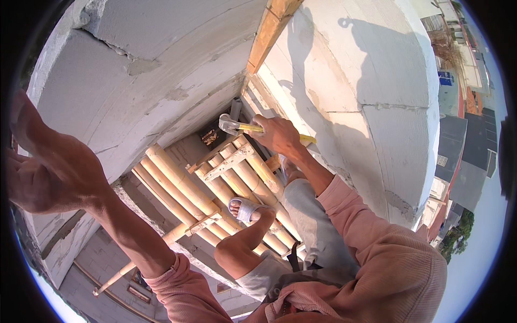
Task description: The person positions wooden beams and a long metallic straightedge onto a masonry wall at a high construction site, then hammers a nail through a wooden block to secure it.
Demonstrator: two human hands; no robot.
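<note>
My right hand (277, 134) is closed round the yellow handle of a claw hammer (229, 125). Its metal head points left, above the bamboo platform, and the handle's end sticks out behind my fist toward the sunlit wall. At the far left, my left hand (48, 177) is raised beside the edge of the grey block wall (156, 70). Its fingers look curled, with the thumb side up; the dark rim of the view cuts them off, and what they hold, if anything, is hidden.
Below me lies a platform of bamboo poles (237, 177) with wooden cross-pieces; my sandalled foot (249, 210) stands on it. A timber post (272, 32) rises in the wall corner. The right-hand block wall (393, 134) carries my shadow. Rooftops (468, 156) lie far below outside.
</note>
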